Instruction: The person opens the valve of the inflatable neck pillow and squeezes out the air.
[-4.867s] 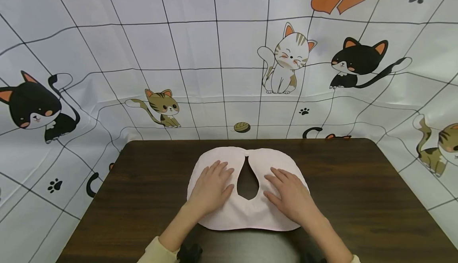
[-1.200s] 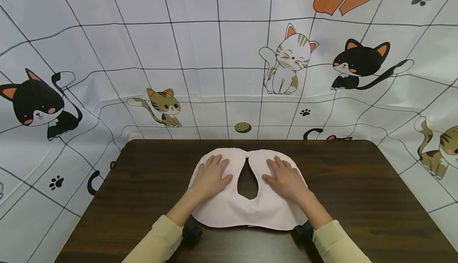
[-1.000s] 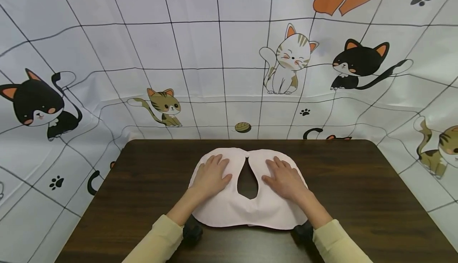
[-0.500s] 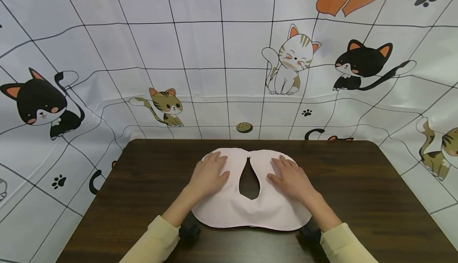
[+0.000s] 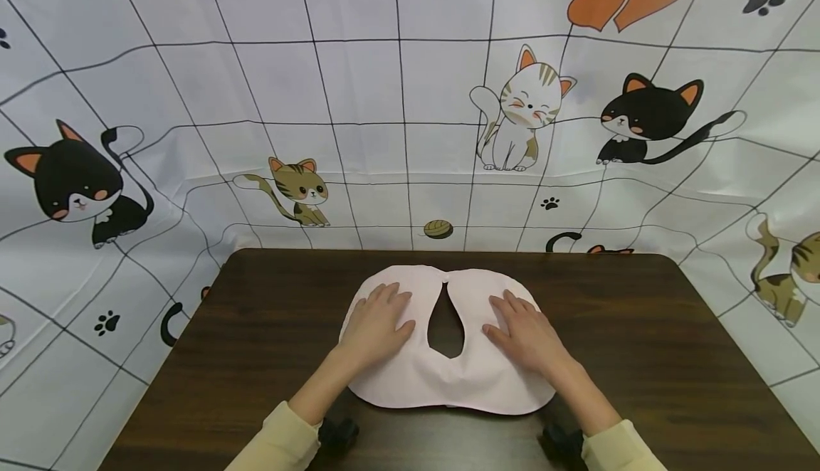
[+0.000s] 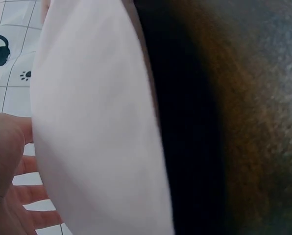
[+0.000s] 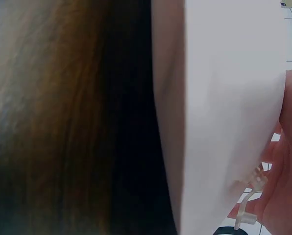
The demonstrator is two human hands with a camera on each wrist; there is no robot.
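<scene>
We rest left hand (image 5: 376, 325) and right hand (image 5: 527, 334), fingers extended, on the pink cloth (image 5: 448, 384), presumably steadying it.

Head view facing forward-down, close wrist views, all sharing pink cloth (image 5: 448, 384)

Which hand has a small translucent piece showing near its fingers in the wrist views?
The right hand: the small translucent piece shows beside it in its wrist view; no such piece shows by the left hand in the other.
</scene>
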